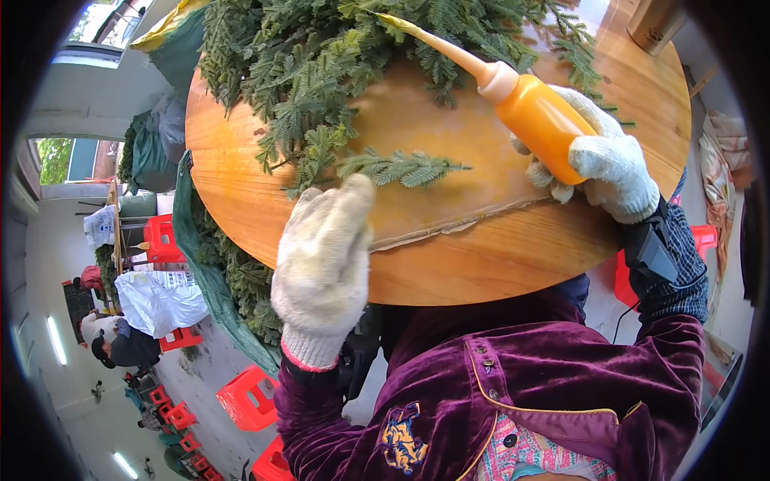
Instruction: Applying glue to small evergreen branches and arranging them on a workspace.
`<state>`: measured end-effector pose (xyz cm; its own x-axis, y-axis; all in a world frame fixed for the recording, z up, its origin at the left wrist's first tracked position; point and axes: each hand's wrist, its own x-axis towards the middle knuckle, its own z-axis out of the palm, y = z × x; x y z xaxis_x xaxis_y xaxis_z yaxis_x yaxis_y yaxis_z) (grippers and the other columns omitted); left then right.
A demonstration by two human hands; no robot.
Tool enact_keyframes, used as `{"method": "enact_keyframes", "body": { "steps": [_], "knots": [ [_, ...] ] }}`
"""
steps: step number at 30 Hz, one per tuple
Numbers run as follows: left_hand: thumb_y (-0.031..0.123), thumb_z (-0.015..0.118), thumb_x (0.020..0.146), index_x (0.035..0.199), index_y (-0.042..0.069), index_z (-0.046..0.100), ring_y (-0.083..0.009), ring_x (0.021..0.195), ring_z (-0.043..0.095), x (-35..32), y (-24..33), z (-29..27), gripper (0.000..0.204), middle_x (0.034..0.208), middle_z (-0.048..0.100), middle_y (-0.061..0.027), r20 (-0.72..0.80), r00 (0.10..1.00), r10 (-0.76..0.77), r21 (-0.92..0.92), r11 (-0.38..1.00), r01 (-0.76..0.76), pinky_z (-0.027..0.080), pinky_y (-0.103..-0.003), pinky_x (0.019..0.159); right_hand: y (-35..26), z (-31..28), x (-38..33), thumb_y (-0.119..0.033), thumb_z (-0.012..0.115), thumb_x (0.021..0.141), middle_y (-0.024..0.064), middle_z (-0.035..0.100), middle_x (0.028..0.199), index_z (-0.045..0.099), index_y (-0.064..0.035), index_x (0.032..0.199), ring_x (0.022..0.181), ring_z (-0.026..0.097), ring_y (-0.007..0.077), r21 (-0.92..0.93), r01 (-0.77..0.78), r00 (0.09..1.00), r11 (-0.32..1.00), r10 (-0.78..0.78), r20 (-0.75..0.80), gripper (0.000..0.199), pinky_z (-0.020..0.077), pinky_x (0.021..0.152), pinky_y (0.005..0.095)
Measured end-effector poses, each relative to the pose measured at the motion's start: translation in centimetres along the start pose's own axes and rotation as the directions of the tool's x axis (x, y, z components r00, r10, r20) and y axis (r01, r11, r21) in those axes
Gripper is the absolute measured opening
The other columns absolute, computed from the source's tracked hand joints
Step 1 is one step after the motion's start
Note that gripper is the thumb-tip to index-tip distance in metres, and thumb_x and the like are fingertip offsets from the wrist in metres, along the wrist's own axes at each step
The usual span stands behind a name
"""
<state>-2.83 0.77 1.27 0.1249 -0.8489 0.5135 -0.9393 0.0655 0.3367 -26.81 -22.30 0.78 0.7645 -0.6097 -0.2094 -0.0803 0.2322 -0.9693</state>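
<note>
Both hands wear white knit gloves. Left hand [325, 268] lies flat, fingers stretched, fingertips pinning the stem end of a small green sprig [401, 167] to the round wooden tabletop [513, 264]; not curled around anything, just pressing. Right hand [603, 160] is wrapped around an orange squeeze bottle [529, 108], thumb and fingers closed on its body.

Head view, only one given: bottle sits over the upper right part of the tabletop, tilted, long axis running from lower right up to upper left. Its long tapered nozzle [437, 44] points up-left into the big pile of green branches [321, 56] at the far edge. Nozzle tip looks buried among the needles; exact contact point cannot be told. Sprig lies roughly sideways, tip pointing right toward the bottle, stem under the left fingertips.

Doing it well, by judgement: keep the left fingertips firm on the stem so the sprig doesn't slide, keep the nozzle low and steady, squeeze gently so only a little comes out, and keep the glove off the wet spot.

Around it: purple velvet jacket sleeves at the bottom, green bags [152, 156] of more foliage to the left, red plastic stools [249, 397] on the floor, another person [120, 341] bent over far lower left.
</note>
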Motion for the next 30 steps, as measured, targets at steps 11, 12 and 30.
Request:
{"method": "enact_keyframes", "body": {
  "steps": [11,12,30],
  "knots": [
    [0.005,0.083,0.074,0.143,0.012,0.063,-0.041,0.126,0.059,1.1,0.2,1.0,0.072,0.146,0.059,-0.0195,0.035,0.998,-0.05,0.291,0.956,0.037,0.046,-0.054,0.111,0.4,-1.7,0.4,-0.049,0.09,0.069,0.0165,0.069,0.116,0.045,-0.0008,0.154,0.078,0.072,0.0185,-0.035,0.019,0.999,0.999,-0.017,0.042,0.107,0.0546,0.053,0.0247],
    [0.006,0.082,0.073,0.143,0.012,0.063,-0.0401,0.125,0.06,1.8,0.1,1.1,0.073,0.143,0.06,-0.0187,0.058,0.998,-0.035,0.298,0.954,0.016,0.046,-0.053,0.111,0.5,-1.9,0.3,-0.049,0.09,0.069,0.0164,0.069,0.116,0.045,-0.0008,0.154,0.078,0.072,0.0187,-0.052,0.007,1.0,0.999,-0.006,0.011,0.107,0.0543,0.053,0.0245],
    [0.011,0.078,0.076,0.121,0.005,0.068,-0.039,0.103,0.061,1.1,1.5,3.7,0.047,0.109,0.06,-0.0165,0.196,0.98,0.018,0.1,0.994,-0.039,0.05,-0.052,0.093,1.2,-2.2,-1.0,-0.037,0.095,0.069,0.0117,0.066,0.134,0.051,0.0013,0.152,0.117,0.067,0.0203,-0.317,0.16,0.987,0.935,-0.159,0.03,0.101,0.0521,0.1,0.0328]
  ]
}}
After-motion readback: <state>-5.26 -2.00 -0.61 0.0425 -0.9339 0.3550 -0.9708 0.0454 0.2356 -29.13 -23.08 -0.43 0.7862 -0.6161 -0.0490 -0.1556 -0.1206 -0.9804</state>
